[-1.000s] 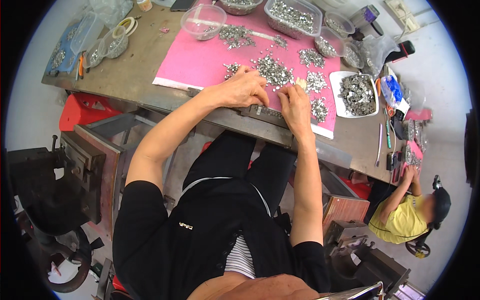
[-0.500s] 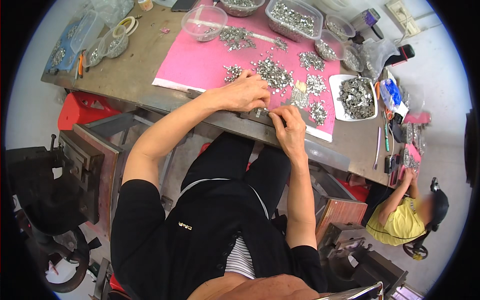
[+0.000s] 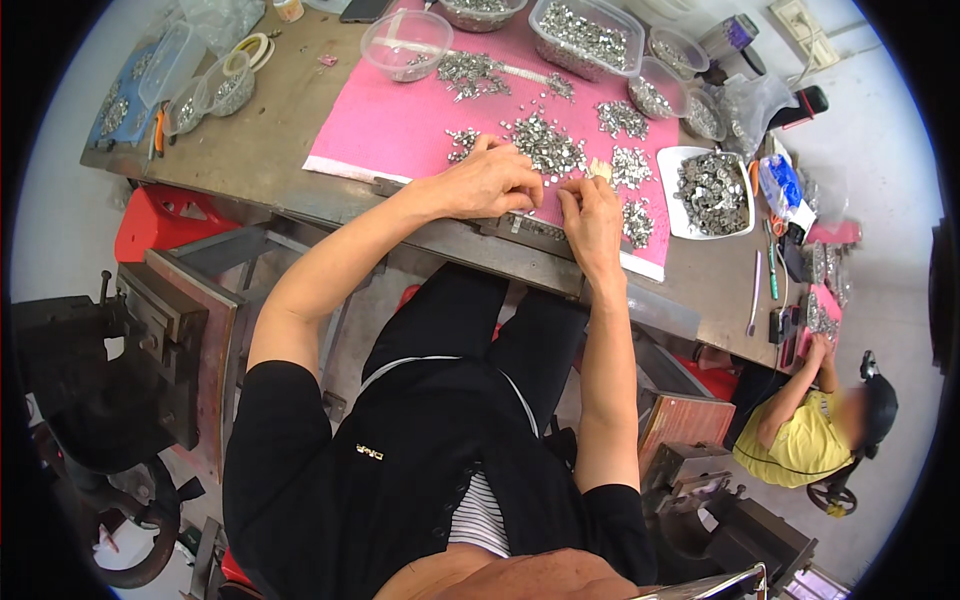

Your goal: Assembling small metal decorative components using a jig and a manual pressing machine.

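My left hand (image 3: 490,184) hovers at the near edge of the pink mat (image 3: 370,130), fingers curled and thumb near the index. Whatever lies between its fingertips is too small to make out. Just below it, a narrow metal fixture (image 3: 528,232) sits along the table's front edge. My right hand (image 3: 596,222) is bent over the small pile of thin pale strips beside the mat's front edge, mostly covering it. Its fingers are closed, and their tips are partly hidden. Beyond both hands spreads a heap of small shiny metal pieces (image 3: 545,143).
Smaller metal piles (image 3: 632,168) dot the mat. A white tray (image 3: 744,226) of darker metal parts stands to the right. Clear plastic tubs (image 3: 407,45) line the back. Orange-handled pliers (image 3: 160,130) lie left. Another person in a yellow shirt (image 3: 790,435) works at far right.
My right hand has moved up and away from the fixture to the pale strips on the mat, uncovering the fixture's right part. My left hand has barely shifted.
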`<move>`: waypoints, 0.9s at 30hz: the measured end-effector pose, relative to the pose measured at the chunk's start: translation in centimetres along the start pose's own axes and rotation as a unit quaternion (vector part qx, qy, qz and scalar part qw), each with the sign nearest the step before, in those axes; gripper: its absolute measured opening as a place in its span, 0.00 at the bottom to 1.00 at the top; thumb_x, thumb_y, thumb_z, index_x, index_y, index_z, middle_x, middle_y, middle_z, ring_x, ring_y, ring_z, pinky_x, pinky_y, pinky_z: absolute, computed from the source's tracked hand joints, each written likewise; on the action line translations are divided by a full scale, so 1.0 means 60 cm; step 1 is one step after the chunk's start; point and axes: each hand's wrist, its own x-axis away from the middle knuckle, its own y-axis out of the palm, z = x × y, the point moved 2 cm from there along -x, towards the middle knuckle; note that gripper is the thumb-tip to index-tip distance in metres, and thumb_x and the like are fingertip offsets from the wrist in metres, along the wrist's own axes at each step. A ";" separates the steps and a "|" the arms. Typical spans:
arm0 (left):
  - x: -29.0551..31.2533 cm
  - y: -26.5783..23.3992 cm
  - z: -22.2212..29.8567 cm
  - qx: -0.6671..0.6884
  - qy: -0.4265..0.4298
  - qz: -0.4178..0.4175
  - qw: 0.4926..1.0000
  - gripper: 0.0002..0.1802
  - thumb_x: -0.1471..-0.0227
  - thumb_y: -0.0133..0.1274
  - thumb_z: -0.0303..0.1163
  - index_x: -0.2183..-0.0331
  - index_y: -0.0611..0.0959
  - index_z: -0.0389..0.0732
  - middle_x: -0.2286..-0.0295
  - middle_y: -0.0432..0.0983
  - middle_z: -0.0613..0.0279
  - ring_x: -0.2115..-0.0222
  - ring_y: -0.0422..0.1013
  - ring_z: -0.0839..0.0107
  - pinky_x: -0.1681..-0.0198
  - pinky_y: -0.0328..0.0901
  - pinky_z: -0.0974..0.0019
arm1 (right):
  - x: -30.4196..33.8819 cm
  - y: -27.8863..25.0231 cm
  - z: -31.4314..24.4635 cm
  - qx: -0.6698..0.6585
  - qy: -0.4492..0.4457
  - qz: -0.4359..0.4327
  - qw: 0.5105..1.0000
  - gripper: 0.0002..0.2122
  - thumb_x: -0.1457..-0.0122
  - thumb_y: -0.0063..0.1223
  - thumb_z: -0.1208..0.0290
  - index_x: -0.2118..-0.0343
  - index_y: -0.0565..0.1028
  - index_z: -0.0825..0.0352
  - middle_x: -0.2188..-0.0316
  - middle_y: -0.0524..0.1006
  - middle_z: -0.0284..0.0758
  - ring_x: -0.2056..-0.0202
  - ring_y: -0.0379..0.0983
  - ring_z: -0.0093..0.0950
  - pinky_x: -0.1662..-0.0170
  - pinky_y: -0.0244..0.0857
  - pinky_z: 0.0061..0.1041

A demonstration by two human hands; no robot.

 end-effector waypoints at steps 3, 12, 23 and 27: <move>0.004 -0.002 -0.004 -0.017 0.005 -0.026 1.000 0.03 0.48 0.60 0.37 0.70 0.85 0.53 0.73 0.73 0.68 0.63 0.69 0.66 0.48 0.52 0.55 | 0.015 -0.027 -0.032 -0.076 0.005 -0.027 0.997 0.04 0.46 0.62 0.75 0.69 0.77 0.66 0.71 0.74 0.37 0.65 0.72 0.37 0.59 0.61 0.35; -0.002 0.016 -0.009 -0.035 0.014 0.007 0.999 0.04 0.46 0.58 0.37 0.70 0.85 0.50 0.71 0.75 0.66 0.62 0.69 0.64 0.48 0.53 0.53 | 0.069 -0.030 -0.060 -0.107 -0.018 0.011 0.994 0.06 0.50 0.66 0.77 0.70 0.78 0.65 0.69 0.76 0.32 0.64 0.72 0.34 0.58 0.61 0.33; 0.005 0.009 -0.003 -0.103 -0.071 0.074 0.989 0.05 0.46 0.57 0.35 0.70 0.83 0.45 0.71 0.74 0.68 0.61 0.68 0.65 0.47 0.53 0.50 | 0.048 -0.027 -0.048 -0.130 -0.028 0.016 0.991 0.05 0.47 0.63 0.76 0.67 0.80 0.64 0.71 0.76 0.33 0.65 0.72 0.34 0.60 0.62 0.33; 0.003 0.017 -0.001 -0.130 -0.058 0.124 0.982 0.05 0.47 0.59 0.36 0.71 0.84 0.47 0.71 0.74 0.68 0.61 0.68 0.66 0.47 0.52 0.47 | -0.002 -0.006 -0.025 -0.078 -0.013 0.006 0.997 0.05 0.44 0.60 0.74 0.64 0.81 0.64 0.73 0.74 0.36 0.66 0.72 0.37 0.61 0.61 0.34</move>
